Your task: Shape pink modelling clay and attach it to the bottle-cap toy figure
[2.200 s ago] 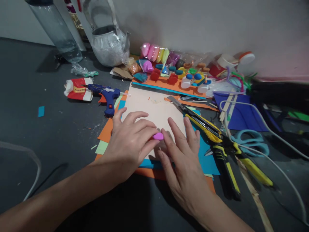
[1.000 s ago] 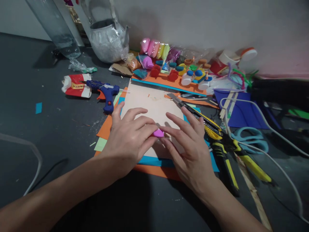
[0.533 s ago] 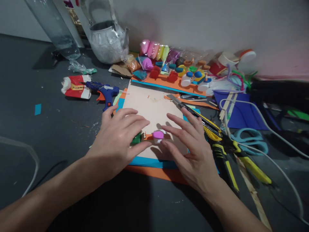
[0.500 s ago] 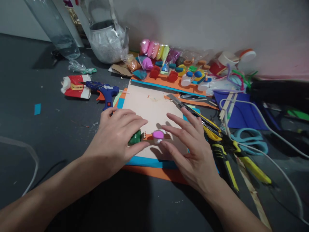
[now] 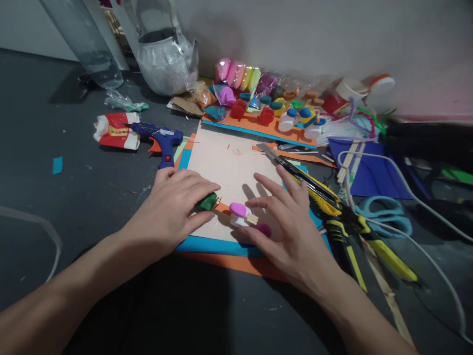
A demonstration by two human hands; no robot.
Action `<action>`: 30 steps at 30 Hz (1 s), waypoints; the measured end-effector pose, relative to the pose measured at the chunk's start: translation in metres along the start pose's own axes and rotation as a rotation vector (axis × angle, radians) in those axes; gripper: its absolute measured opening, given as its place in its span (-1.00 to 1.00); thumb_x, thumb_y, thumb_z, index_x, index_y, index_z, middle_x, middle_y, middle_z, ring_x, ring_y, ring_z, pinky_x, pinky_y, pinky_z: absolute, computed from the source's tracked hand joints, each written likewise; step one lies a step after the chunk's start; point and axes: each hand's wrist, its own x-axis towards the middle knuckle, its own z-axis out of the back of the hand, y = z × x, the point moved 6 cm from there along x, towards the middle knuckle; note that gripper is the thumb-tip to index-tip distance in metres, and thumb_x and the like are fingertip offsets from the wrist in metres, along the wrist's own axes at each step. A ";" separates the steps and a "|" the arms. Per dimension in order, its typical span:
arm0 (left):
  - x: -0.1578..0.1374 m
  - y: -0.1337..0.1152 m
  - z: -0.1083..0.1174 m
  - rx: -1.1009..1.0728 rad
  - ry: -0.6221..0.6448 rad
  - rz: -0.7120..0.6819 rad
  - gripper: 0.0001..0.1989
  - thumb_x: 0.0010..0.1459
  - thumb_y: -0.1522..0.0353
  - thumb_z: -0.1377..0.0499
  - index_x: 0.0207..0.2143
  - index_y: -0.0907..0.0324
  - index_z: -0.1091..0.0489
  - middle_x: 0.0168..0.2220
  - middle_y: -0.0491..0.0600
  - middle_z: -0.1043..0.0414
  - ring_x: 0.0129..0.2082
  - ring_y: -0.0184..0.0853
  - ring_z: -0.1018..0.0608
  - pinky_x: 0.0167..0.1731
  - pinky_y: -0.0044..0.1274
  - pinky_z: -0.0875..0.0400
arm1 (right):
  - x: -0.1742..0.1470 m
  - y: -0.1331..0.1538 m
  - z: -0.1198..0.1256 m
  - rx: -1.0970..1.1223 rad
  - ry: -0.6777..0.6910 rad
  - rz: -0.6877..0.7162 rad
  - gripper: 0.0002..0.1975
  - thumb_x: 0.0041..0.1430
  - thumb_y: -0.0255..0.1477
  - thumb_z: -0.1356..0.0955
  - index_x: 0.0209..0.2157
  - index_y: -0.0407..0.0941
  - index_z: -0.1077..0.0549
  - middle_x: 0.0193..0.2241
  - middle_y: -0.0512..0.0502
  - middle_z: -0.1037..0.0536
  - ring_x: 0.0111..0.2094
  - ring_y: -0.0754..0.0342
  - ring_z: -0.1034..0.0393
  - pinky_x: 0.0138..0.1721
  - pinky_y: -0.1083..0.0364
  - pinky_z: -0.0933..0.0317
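Note:
Over the pale sheet (image 5: 225, 170), my left hand (image 5: 177, 204) curls its thumb and fingers around a dark green clay piece (image 5: 207, 201). A short orange strip (image 5: 222, 208) runs from there toward a white clay piece topped with a pink oval (image 5: 238, 210). Small wooden sticks (image 5: 252, 218) jut out beside the pink oval. My right hand (image 5: 291, 222) holds the white piece's near right end between thumb and index finger, its other fingers spread. Partly hidden between that thumb and fingers is a magenta ball (image 5: 264, 229).
Left of the sheet lies a blue glue gun (image 5: 162, 140) on a red-white packet (image 5: 118, 130). A utility knife (image 5: 303, 177), pliers (image 5: 369, 236) and light-blue scissors (image 5: 386, 217) lie rightward. Behind stand clay models on an orange board (image 5: 258, 129), and a metal kettle (image 5: 164, 64).
The clay pieces have turned, the green end now farther away and the pink oval slanting. The sticks and magenta ball have come into view. Both hands shifted slightly with them.

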 end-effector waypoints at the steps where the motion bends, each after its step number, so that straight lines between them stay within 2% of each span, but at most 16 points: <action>1: 0.000 0.001 0.000 -0.011 0.002 -0.003 -0.71 0.23 0.31 -0.21 0.01 0.14 -0.41 -0.03 0.03 -0.56 0.03 -0.15 -0.49 -0.02 -0.30 -0.11 | -0.001 0.002 -0.001 0.006 0.014 0.001 -0.73 0.25 -0.16 -0.36 -0.15 -0.05 -0.43 0.20 -0.27 -0.39 0.39 -0.32 0.09 0.21 -0.56 0.19; 4: 0.000 0.002 -0.001 -0.030 0.026 -0.016 -0.70 0.24 0.30 -0.20 0.01 0.15 -0.40 -0.02 0.03 -0.56 0.03 -0.17 -0.49 -0.02 -0.31 -0.14 | -0.002 0.009 -0.001 0.030 0.025 0.006 -0.64 0.24 -0.12 -0.36 -0.07 -0.06 -0.40 0.19 -0.30 -0.41 0.38 -0.31 0.05 0.24 -0.53 0.19; 7: -0.001 0.002 -0.004 -0.031 0.034 -0.015 -0.72 0.27 0.30 -0.18 0.01 0.13 -0.40 -0.01 0.03 -0.55 0.04 -0.18 -0.49 -0.01 -0.32 -0.16 | 0.000 0.015 0.002 0.040 -0.023 0.029 -0.65 0.26 -0.18 -0.36 -0.01 -0.06 -0.38 0.17 -0.29 -0.43 0.36 -0.28 -0.02 0.27 -0.48 0.19; 13: -0.001 0.003 -0.006 -0.049 0.020 -0.017 -0.74 0.26 0.32 -0.18 0.00 0.15 -0.40 -0.02 0.03 -0.55 0.03 -0.17 -0.50 -0.02 -0.32 -0.14 | 0.009 0.023 0.003 0.025 -0.087 0.071 -0.84 0.26 -0.33 -0.38 -0.14 -0.06 -0.45 0.14 -0.22 -0.48 0.34 -0.26 -0.08 0.29 -0.42 0.19; 22: -0.001 0.001 -0.006 -0.053 0.032 -0.004 -0.77 0.27 0.35 -0.18 -0.02 0.12 -0.38 -0.03 -0.01 -0.55 0.03 -0.19 -0.51 -0.02 -0.32 -0.06 | 0.012 0.030 0.006 -0.040 -0.153 0.067 -0.94 0.26 -0.41 -0.35 -0.24 -0.09 -0.47 0.07 -0.17 -0.55 0.32 -0.23 -0.15 0.33 -0.41 0.27; 30: -0.002 0.001 -0.007 -0.044 0.026 -0.001 -0.77 0.27 0.35 -0.17 -0.02 0.12 -0.39 -0.01 0.00 -0.56 0.03 -0.18 -0.51 0.01 -0.29 -0.06 | 0.010 0.033 0.007 -0.045 -0.171 0.088 -0.93 0.27 -0.43 -0.35 -0.21 -0.07 -0.48 0.03 -0.13 -0.58 0.29 -0.22 -0.19 0.32 -0.42 0.25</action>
